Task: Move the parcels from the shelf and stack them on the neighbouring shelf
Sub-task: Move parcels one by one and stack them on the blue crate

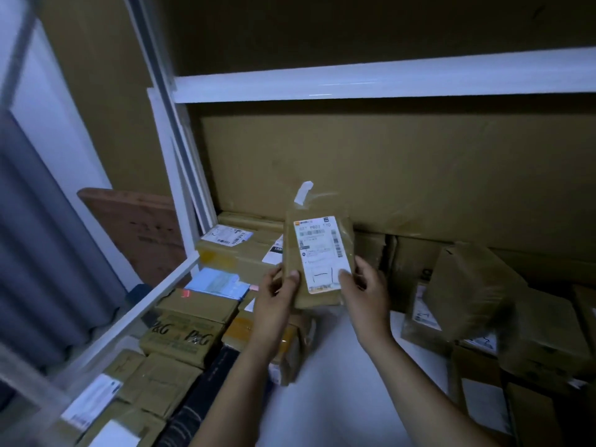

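Plainly, 1 parcel point(317, 258) (1 label point(320, 250)), left hand point(274, 301), right hand point(366, 293), both gripping

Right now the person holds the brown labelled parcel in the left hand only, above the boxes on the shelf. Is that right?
Not quite. The head view shows both hands on the brown labelled parcel: the left hand grips its left edge, the right hand its right edge. It is held above the boxes on the shelf.

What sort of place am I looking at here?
Probably a parcel storeroom or courier depot: white shelves, stacks of taped brown boxes with shipping labels, and a labelled parcel held by the left hand and right hand.
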